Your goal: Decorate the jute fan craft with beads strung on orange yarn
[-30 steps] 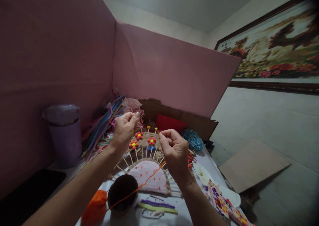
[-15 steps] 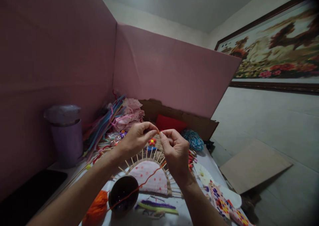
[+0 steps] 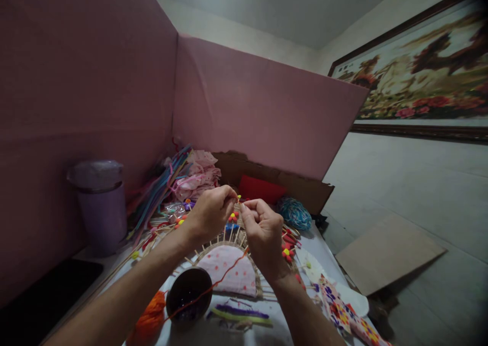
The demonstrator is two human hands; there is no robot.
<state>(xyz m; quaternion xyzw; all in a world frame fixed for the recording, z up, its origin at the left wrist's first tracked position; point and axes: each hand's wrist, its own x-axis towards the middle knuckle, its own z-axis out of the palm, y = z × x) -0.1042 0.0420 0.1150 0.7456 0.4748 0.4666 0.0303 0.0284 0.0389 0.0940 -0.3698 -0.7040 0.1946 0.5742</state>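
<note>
My left hand is closed in a pinch, with a thin stick with a small yellow tip showing at its fingertips. Close beside it, my right hand pinches orange yarn between thumb and forefinger. The strand runs from below my right hand, across the mouth of a dark cup, toward an orange yarn ball. Under my hands lies a half-round woven piece with a pink dotted fabric centre and sticks fanning outward. Red flowers with yellow middles sit around its outer edge.
A lilac tumbler stands at left, near bundled pipe cleaners and crumpled pink fabric. Blue yarn and a red block lie at the back. Purple and green strips lie in front. Pink panels enclose the far side.
My left hand has turned, its fingers now curled more downward, and the yellow tip has come into view. My right hand has shifted slightly left and down, still pinching the yarn.
</note>
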